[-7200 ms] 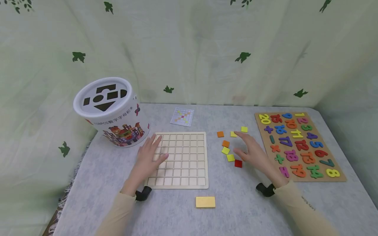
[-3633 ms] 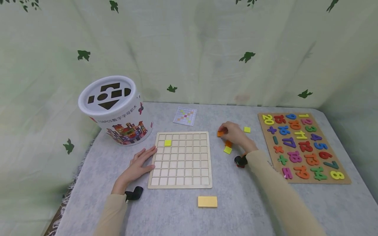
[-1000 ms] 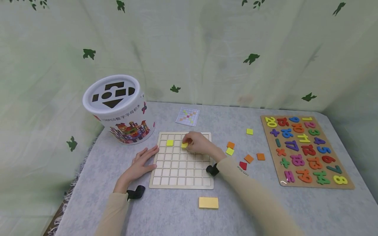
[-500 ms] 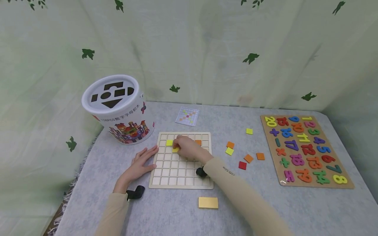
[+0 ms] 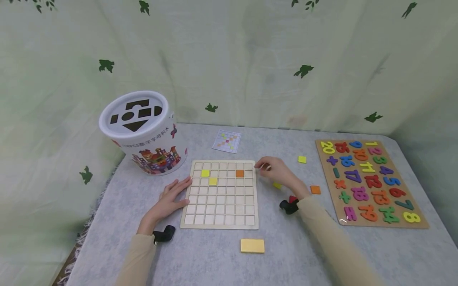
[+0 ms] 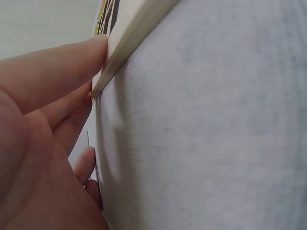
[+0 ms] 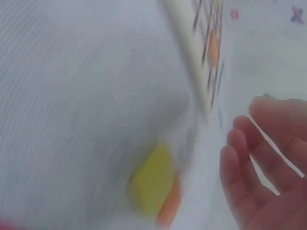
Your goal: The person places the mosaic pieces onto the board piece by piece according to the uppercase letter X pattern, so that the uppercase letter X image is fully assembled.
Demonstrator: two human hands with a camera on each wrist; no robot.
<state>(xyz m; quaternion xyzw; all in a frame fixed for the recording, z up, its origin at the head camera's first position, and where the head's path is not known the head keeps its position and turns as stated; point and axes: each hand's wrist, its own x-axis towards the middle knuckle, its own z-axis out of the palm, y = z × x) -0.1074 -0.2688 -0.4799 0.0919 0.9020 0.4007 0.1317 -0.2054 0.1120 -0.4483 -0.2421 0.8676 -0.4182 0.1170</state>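
Board (image 5: 220, 196) lies flat, near edge running crosswise; left grip (image 5: 168, 201) spread, right grip (image 5: 278, 174) parted.

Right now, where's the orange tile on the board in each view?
Head: the orange tile is just right of picture centre, below mid-height, in the board's second row from the far edge.
Left wrist: not visible.
Right wrist: upper right, blurred.
Shared landmark: the board, in all three.

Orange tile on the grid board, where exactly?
In the head view, the orange tile sits on the grid board, second row from the top, second column from the right, on the side nearest the right hand.
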